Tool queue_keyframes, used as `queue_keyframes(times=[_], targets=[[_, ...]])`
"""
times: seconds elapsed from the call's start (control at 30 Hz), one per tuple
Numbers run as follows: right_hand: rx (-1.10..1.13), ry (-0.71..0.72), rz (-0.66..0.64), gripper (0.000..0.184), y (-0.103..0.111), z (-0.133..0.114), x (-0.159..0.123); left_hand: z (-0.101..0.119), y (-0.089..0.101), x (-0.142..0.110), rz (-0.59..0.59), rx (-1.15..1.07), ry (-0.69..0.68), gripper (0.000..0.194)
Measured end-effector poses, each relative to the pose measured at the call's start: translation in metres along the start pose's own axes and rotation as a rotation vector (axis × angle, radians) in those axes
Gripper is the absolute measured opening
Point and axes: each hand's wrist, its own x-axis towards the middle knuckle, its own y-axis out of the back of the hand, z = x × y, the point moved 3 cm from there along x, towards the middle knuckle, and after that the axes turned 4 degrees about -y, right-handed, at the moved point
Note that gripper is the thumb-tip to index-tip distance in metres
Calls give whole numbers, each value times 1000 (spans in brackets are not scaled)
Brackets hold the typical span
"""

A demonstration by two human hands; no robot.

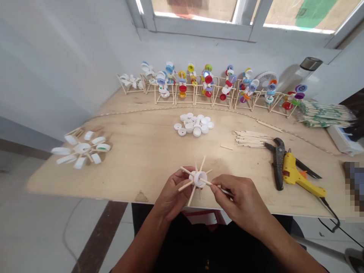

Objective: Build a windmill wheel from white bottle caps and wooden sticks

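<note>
Close to the table's front edge, my left hand [176, 193] is closed around a hub of white bottle caps [200, 179] with several thin wooden sticks poking out all round like spokes. My right hand [241, 199] pinches a wooden stick [207, 182] between thumb and fingers; its far end reaches into the open front of the hub. A darker thin rod [226, 192] shows under the right fingers, its kind unclear. Beyond the hands lies a pile of white bottle caps [196, 131]. One loose short stick [226, 147] rests between that pile and a bundle of cut sticks [251, 139].
At left sits a wheel of white caps [83, 148]. Stick frames with coloured cap wheels [182, 87] line the wall. On the right are black-handled cutters [278, 161], a yellow glue gun [297, 175] with its cord, packaged sticks [325, 113], a power strip [345, 140] and a bottle [307, 74].
</note>
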Motion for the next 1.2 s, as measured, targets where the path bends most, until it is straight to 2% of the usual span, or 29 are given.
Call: queue_keyframes(times=[0.23,0.53,0.93,1.13,1.2], targets=[[-98,34,15,23,-1,3,0,-3,5,1,-3,40,-1,27],[-309,182,36,33,6,0,0,-1,5,-1,-23,167,-6,21],[-202,110,-109,31,7,8,2,10,0,-2,-7,358,-50,26],[-160,60,-67,33,6,11,5,12,-4,1,-8,411,-113,25],[-140,32,-80,33,7,12,6,14,-4,1,-42,456,-140,25]])
